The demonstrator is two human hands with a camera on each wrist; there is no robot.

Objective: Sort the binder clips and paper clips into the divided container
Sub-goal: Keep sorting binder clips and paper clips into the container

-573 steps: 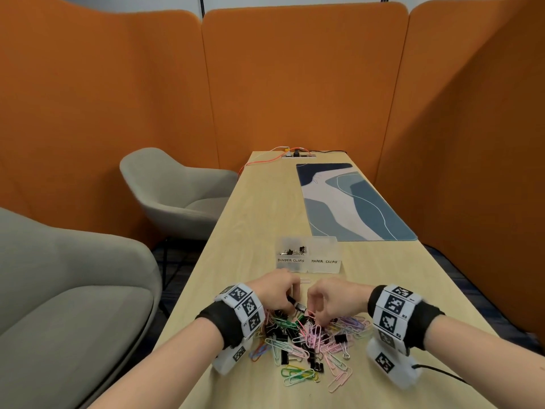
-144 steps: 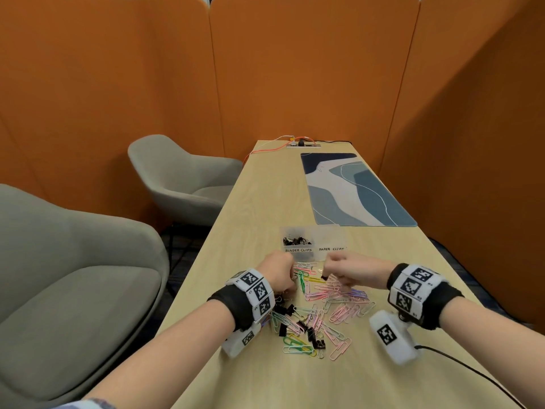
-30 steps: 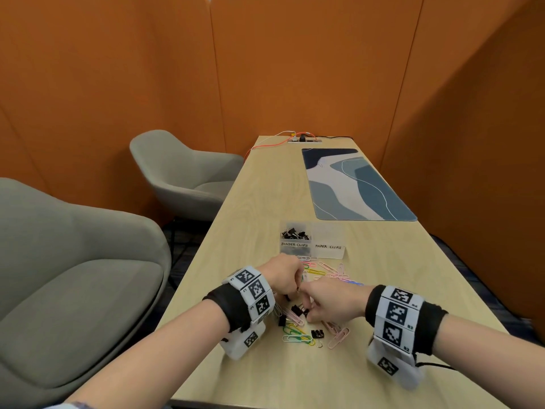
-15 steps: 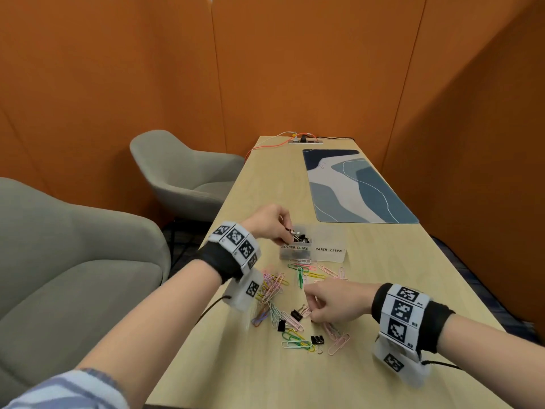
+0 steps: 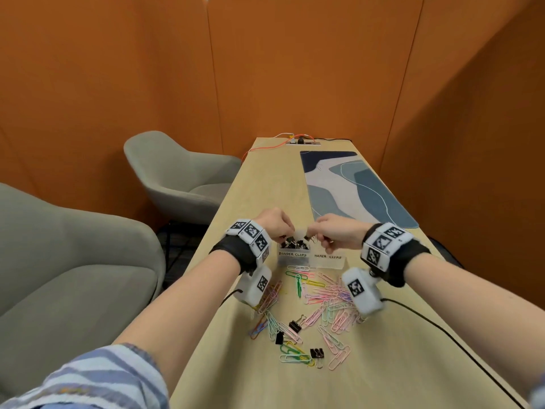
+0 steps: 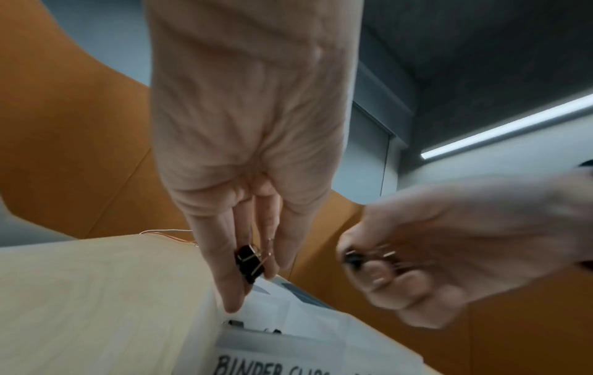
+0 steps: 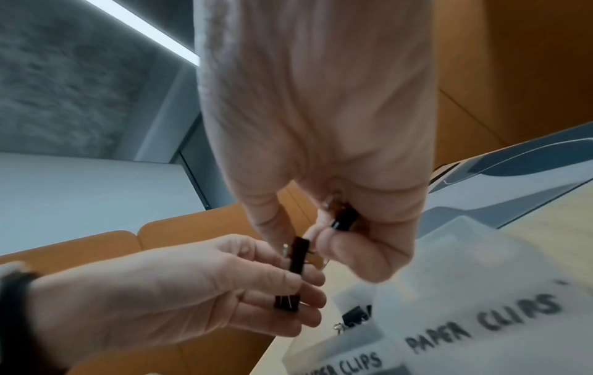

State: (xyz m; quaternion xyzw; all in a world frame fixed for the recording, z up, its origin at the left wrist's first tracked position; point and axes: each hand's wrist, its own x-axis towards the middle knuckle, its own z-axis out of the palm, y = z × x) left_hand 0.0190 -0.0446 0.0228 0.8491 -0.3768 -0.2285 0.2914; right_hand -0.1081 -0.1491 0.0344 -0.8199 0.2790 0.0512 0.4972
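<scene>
Both hands hover above the divided container [image 5: 309, 259], at 12 o'clock of the scattered paper clips [image 5: 330, 299]. Left hand [image 6: 253, 142] and right hand [image 7: 320, 132] each pinch black binder clips [image 6: 248, 262]: light, rigid, best held by the body.

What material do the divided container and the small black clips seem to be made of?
Divided container: probably frosted translucent plastic; its walls look milky and the dark clips show dimly through.
Binder clips: apparently black-painted metal bodies with bare silvery wire handles, glinting in the left hand and the right hand.
</scene>
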